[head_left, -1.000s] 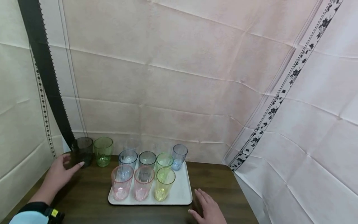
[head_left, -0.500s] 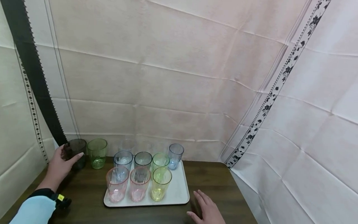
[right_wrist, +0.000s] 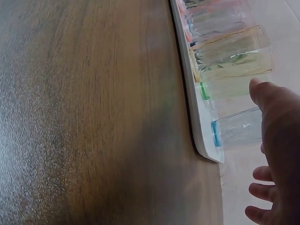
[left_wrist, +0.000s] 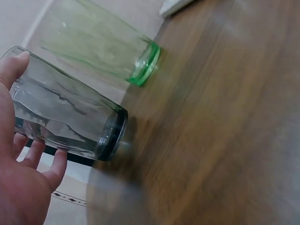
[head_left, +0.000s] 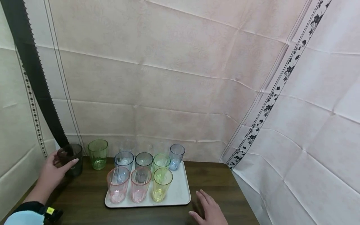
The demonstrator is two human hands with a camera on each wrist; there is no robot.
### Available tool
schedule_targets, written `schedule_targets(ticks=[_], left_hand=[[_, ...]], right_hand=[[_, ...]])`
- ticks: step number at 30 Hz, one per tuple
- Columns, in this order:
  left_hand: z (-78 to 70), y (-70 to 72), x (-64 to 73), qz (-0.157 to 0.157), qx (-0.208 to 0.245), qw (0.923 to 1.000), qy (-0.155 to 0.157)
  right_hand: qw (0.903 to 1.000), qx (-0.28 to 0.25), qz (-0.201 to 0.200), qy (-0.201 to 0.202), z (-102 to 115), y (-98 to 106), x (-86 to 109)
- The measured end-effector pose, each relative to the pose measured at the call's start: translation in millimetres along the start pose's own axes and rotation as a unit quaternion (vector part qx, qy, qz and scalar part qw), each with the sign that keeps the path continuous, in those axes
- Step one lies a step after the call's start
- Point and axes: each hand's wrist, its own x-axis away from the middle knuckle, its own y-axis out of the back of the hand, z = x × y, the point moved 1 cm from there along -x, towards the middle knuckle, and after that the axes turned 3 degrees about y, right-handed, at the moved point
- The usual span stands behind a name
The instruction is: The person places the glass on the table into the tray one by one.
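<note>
My left hand (head_left: 52, 172) grips a dark grey drinking glass (head_left: 75, 164) at the table's back left. In the left wrist view the thumb lies near the rim of the grey glass (left_wrist: 70, 108) and the fingers curl round its other side. Whether its base touches the wood, I cannot tell. Just right of it stands a green glass (head_left: 97, 154), upright and untouched. My right hand (head_left: 209, 209) is relaxed, fingers spread, off the front right corner of a white tray (head_left: 180, 193); it holds nothing.
Several tinted glasses stand on the tray, among them a pink glass (head_left: 118, 187), a yellow glass (head_left: 161, 186) and a blue glass (head_left: 176, 157). Clear glasses behind them are faint. A hanging cloth (head_left: 174, 78) borders the wooden table (head_left: 219, 181) at the back.
My left hand has closed round the grey glass and shifted it slightly left and nearer to me, away from the green glass. The right hand stays about where it was.
</note>
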Motion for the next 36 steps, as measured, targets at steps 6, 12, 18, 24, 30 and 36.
schedule_targets(ticks=[6, 12, 18, 24, 30, 36], left_hand=[[-14.6, 11.5, 31.3, -0.016, 0.001, 0.9984, -0.054], [-38.6, 31.7, 71.1, -0.001, 0.029, 0.9899, -0.139], [-62.2, 44.7, 114.1, 0.07, 0.035, 0.9804, -0.181], [-91.4, 37.3, 141.4, 0.147, 0.1, 0.954, -0.241], [-122.7, 22.2, 159.0, 0.201, 0.169, 0.9194, -0.293], [-153.6, -7.5, 176.6, 0.266, 0.197, 0.8921, -0.307]], right_hand=[[0.9999, -0.005, -0.012, -0.005, -2.3, 2.4, 0.1], [0.9996, -0.001, -0.027, -0.002, -2.7, 4.1, 0.2], [0.9993, -0.009, -0.036, 0.003, 1.3, 9.8, 1.0], [0.9979, -0.01, -0.06, 0.021, 2.9, 12.7, 0.8], [0.994, -0.032, -0.099, 0.034, 20.4, 25.9, -9.7], [0.972, -0.115, -0.162, 0.125, 66.2, 46.5, -26.7]])
